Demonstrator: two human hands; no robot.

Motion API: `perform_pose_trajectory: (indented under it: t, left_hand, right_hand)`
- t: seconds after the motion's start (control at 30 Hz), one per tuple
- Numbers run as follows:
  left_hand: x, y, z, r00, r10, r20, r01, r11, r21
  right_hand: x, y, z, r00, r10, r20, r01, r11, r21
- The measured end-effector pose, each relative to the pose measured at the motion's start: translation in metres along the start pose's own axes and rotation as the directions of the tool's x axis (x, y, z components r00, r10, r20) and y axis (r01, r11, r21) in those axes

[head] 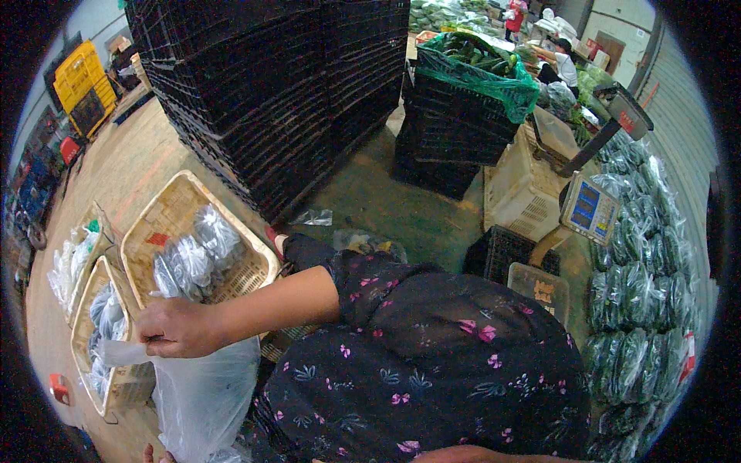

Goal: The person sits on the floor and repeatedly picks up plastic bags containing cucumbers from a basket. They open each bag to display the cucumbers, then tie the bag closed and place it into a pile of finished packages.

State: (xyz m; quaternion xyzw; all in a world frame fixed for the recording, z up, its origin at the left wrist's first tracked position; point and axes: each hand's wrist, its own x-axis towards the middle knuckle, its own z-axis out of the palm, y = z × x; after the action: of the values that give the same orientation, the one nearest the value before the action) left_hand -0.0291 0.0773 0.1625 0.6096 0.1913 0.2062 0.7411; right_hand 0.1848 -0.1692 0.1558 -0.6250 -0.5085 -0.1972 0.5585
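My right hand [179, 329] reaches to the left from a short dark floral sleeve, its fingers closed on the gathered edge of a translucent plastic bag [202, 393]. The bag hangs below that hand, in front of my dark clothing, and its contents cannot be made out. Only a few fingertips of my left hand [155, 454] show at the bottom edge, beside the lower part of the bag; most of that hand is cut off. Just beyond my right hand stands a cream plastic crate [260, 249] with several filled plastic bags [194, 257] inside.
Smaller crates [136, 382] of bagged goods stand at left. Tall stacked black crates [278, 98] rise ahead. To the right are a crate of green vegetables [474, 55], weighing scales [590, 208] and piled bagged cucumber-like vegetables [637, 295]. A person [564, 66] works farther off.
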Motion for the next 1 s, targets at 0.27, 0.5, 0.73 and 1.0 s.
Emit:
perform_pose_trajectory:
  t: [0.27,0.5,0.73,1.0]
  left_hand:
    - [-0.013,0.004,0.004,1.000,0.017,0.008,-0.017,1.000,0.010]
    - [-0.028,0.007,0.004,0.999,0.033,0.001,-0.033,0.999,0.023]
    - [-0.052,0.022,-0.005,0.998,0.057,-0.020,-0.057,0.998,0.011]
    - [-0.059,0.044,-0.024,0.983,0.150,0.104,-0.145,0.988,-0.051]
  right_hand:
    - [-0.002,-0.010,-0.005,0.999,-0.044,-0.016,0.044,0.999,0.009]
    - [0.002,-0.012,-0.006,0.979,-0.136,-0.150,0.153,0.982,0.107]
    - [0.001,-0.024,-0.013,0.789,0.407,0.460,-0.611,0.448,0.652]
    - [0.004,-0.034,-0.050,0.630,0.398,0.667,-0.716,-0.037,0.697]
